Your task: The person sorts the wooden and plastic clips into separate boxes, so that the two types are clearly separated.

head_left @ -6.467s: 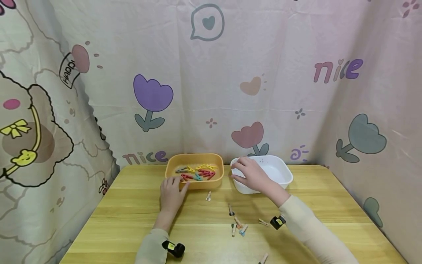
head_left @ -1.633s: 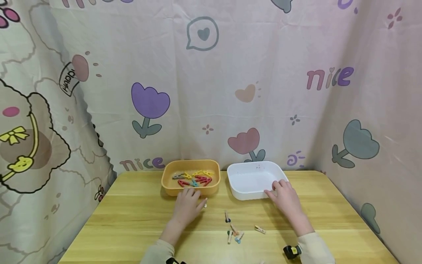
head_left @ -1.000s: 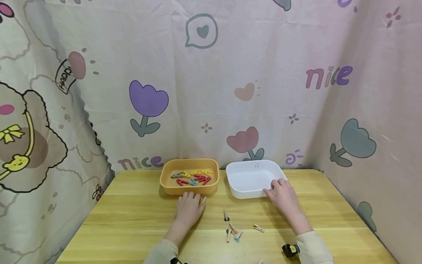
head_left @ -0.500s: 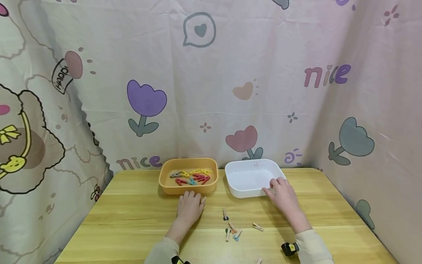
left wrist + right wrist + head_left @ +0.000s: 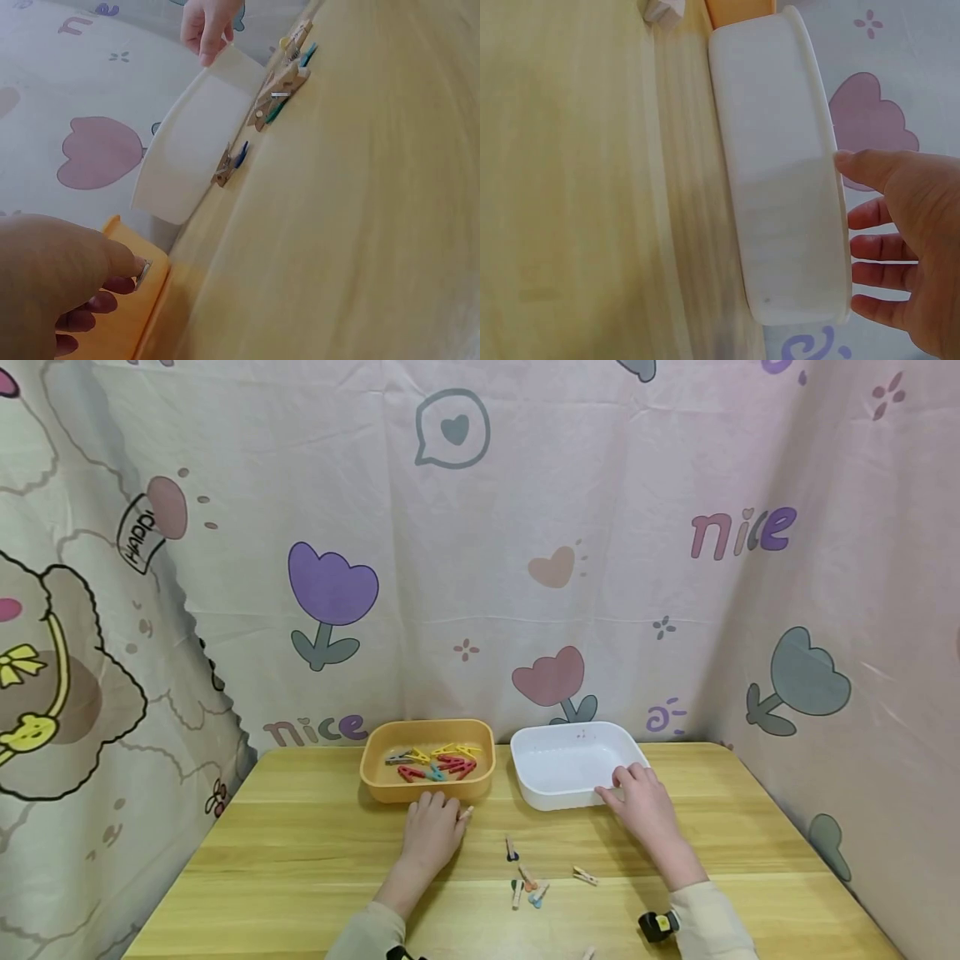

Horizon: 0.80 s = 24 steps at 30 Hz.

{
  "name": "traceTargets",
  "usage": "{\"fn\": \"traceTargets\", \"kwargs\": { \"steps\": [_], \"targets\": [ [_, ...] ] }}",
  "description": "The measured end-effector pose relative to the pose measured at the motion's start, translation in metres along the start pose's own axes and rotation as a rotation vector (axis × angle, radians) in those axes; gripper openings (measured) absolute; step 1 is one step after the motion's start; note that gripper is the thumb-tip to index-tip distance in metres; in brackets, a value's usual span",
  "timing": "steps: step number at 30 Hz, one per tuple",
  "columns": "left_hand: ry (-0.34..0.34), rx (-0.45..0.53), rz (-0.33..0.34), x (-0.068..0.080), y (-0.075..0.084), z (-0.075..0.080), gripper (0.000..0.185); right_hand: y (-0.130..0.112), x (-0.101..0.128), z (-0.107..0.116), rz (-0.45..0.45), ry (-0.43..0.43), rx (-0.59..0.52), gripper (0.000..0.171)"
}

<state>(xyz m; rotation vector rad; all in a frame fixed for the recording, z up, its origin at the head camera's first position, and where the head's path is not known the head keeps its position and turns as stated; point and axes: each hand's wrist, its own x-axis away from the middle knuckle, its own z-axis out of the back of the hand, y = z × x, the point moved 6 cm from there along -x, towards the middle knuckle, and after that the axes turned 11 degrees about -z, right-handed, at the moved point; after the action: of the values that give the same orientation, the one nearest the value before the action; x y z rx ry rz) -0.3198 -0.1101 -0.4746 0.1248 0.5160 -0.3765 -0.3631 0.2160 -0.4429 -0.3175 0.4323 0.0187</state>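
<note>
From the head view: left hand (image 5: 433, 829) pinches a clothespin (image 5: 465, 814) by the orange tray (image 5: 375, 772) at the table's (image 5: 300, 860) far edge. Right wrist view — right hand (image 5: 900, 240) grips the white tub's (image 5: 780, 172) rim. Light, stiff plastic, likely.

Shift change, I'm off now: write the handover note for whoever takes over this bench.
Hands: the left grip pinches a peg beside the orange tray; the right grip holds the white tray by its near rim.
Done: coloured pegs lie in the orange tray.
Left: the white tray holds no peg; loose pegs lie on the table.
</note>
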Motion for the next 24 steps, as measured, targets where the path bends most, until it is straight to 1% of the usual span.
{"fn": "traceTargets", "kwargs": {
  "steps": [10,15,21,24],
  "targets": [
    [0.006,0.018,-0.03,-0.003,0.011,0.013,0.021,-0.001,0.001,0.0,-0.018,-0.013,-0.014,0.032],
    [0.049,0.005,-0.05,-0.005,0.016,0.02,0.021,-0.001,0.002,0.0,-0.014,-0.019,-0.014,0.032],
    [0.076,0.02,-0.066,-0.013,0.019,0.029,0.022,-0.001,0.001,0.001,-0.013,-0.01,-0.011,0.031],
    [0.105,0.018,-0.079,-0.016,0.021,0.034,0.022,-0.001,0.001,0.001,-0.012,-0.009,-0.011,0.032]
  ]
}}
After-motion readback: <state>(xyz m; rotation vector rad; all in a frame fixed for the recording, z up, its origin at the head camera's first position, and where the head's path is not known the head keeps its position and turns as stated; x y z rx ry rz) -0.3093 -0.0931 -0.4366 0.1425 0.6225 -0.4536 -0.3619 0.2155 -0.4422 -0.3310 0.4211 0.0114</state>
